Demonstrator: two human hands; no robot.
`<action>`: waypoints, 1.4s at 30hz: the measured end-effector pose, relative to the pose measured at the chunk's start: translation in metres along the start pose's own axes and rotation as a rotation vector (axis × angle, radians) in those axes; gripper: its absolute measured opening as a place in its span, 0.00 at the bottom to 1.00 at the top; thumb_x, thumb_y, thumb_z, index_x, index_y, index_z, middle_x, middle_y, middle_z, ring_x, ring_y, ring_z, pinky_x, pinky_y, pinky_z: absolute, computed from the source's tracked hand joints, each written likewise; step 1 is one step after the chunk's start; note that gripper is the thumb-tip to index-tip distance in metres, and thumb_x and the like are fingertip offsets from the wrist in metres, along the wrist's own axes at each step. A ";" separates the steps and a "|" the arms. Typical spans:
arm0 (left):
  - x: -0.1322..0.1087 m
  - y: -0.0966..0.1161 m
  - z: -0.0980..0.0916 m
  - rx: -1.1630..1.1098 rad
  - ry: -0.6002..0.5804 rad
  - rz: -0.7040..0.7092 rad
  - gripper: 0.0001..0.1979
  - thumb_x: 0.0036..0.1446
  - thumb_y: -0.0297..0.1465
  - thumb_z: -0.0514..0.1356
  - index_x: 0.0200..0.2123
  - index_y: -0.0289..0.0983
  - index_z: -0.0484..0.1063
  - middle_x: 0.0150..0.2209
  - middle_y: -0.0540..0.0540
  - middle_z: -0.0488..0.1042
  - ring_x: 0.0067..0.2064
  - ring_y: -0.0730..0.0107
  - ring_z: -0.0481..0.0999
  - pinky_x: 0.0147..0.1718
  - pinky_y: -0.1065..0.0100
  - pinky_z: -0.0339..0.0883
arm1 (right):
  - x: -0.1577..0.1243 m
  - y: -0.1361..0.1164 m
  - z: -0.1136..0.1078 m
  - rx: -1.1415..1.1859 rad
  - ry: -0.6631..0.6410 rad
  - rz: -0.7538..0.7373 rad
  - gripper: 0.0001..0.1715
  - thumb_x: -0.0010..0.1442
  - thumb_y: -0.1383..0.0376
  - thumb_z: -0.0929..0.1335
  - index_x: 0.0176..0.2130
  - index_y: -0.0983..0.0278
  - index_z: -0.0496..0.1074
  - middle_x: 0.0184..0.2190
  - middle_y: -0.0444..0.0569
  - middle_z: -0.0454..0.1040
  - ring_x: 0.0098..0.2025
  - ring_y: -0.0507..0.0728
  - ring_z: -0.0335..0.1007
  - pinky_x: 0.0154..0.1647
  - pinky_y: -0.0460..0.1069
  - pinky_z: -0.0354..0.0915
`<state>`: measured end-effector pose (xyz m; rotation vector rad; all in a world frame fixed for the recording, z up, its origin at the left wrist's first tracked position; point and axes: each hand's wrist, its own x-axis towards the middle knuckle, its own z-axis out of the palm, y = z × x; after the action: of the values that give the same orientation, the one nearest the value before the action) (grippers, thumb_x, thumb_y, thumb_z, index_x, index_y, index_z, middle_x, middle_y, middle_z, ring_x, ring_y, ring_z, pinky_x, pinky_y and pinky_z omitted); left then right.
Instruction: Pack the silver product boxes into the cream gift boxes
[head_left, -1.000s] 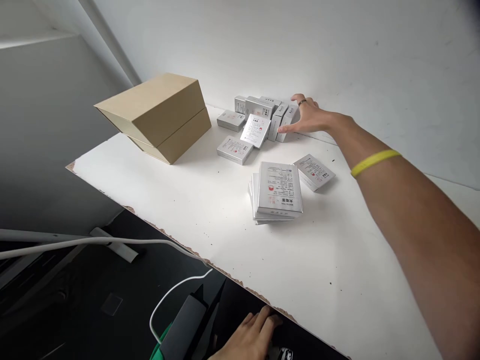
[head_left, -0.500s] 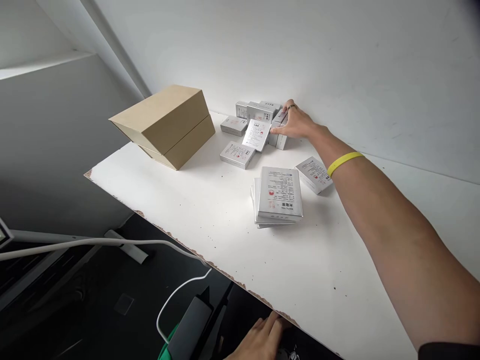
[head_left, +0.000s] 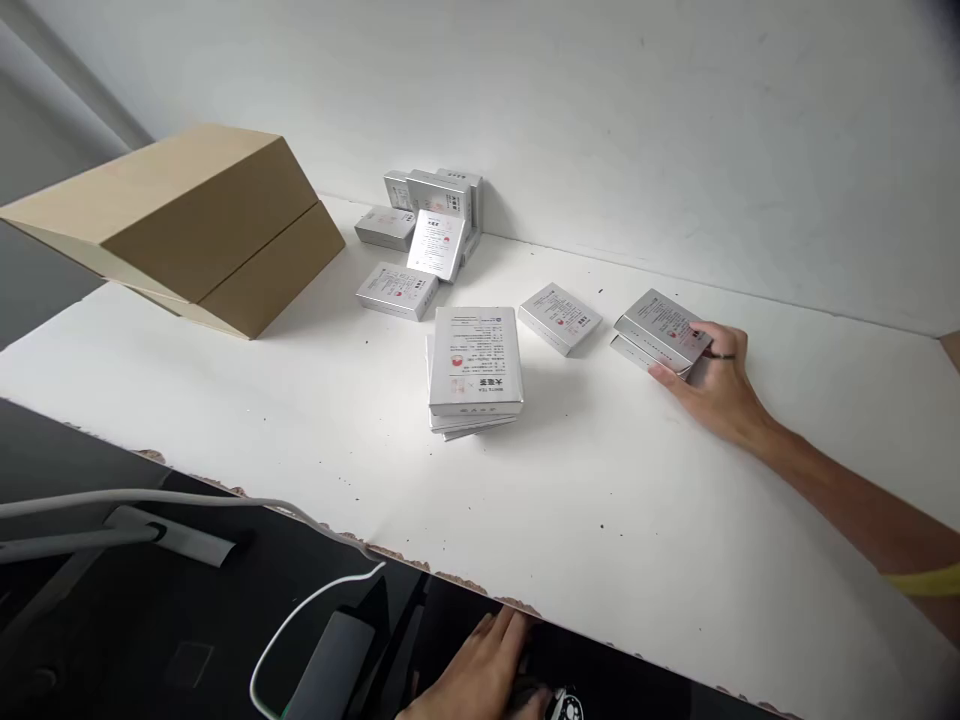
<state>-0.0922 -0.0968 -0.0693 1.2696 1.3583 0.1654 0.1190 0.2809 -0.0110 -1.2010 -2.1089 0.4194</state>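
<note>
A: What is recorded of the surroundings?
B: A pale wall (head_left: 570, 130) is seen behind a white table (head_left: 337, 430), whose near edge is chipped, with brown core exposed.

A: And the largest item set down?
B: A tan carton (head_left: 217, 235) is found at the table's left; its side is crossed by a dark seam.

A: The silver boxes?
B: A cluster of silver boxes (head_left: 437, 245) is noted near the wall, just beyond the carton. Several are stood on edge at the rear, one is tilted against them, and two are laid flat. Nearer the middle, an uneven stack of silver boxes (head_left: 476, 360) is observed, printed face upward.

A: Condition of the hands?
B: By the right hand (head_left: 694, 360), a pair of silver boxes (head_left: 656, 330) is grasped at the table's right, one laid slightly askew over the other. Whether the table is touched by the lower one cannot be determined. The left hand (head_left: 480, 665) is placed low, at the table's near edge; whether anything is gripped by it cannot be made out.

A: Smaller items?
B: A lone silver box (head_left: 560, 318) is laid flat between stack and pair. A yellow wristband (head_left: 926, 582) is worn on the right arm, and a dark ring (head_left: 723, 356) on the right hand.
</note>
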 end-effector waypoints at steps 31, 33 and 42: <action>0.003 0.004 0.012 0.076 0.041 0.131 0.21 0.64 0.30 0.63 0.60 0.42 0.70 0.68 0.40 0.69 0.70 0.52 0.68 0.72 0.51 0.57 | 0.068 -0.143 0.022 -0.272 -0.268 -0.058 0.43 0.55 0.46 0.74 0.61 0.57 0.58 0.57 0.60 0.64 0.62 0.73 0.63 0.57 0.67 0.69; 0.003 -0.001 0.015 0.041 0.077 0.168 0.21 0.63 0.27 0.64 0.59 0.43 0.70 0.65 0.43 0.71 0.68 0.56 0.71 0.73 0.53 0.56 | 0.070 -0.142 0.029 -0.288 -0.352 -0.082 0.45 0.51 0.40 0.75 0.58 0.58 0.61 0.56 0.59 0.65 0.63 0.75 0.63 0.62 0.72 0.64; 0.013 -0.036 0.044 -0.005 0.246 0.354 0.15 0.69 0.34 0.62 0.58 0.46 0.70 0.59 0.47 0.76 0.63 0.61 0.74 0.69 0.59 0.62 | 0.155 -0.235 0.079 -0.214 -0.287 -0.133 0.26 0.69 0.43 0.65 0.41 0.63 0.68 0.46 0.55 0.75 0.51 0.66 0.74 0.65 0.69 0.63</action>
<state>-0.0741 -0.1271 -0.1160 1.5158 1.3259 0.5861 -0.1393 0.2932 0.1252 -1.1650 -2.5173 0.3273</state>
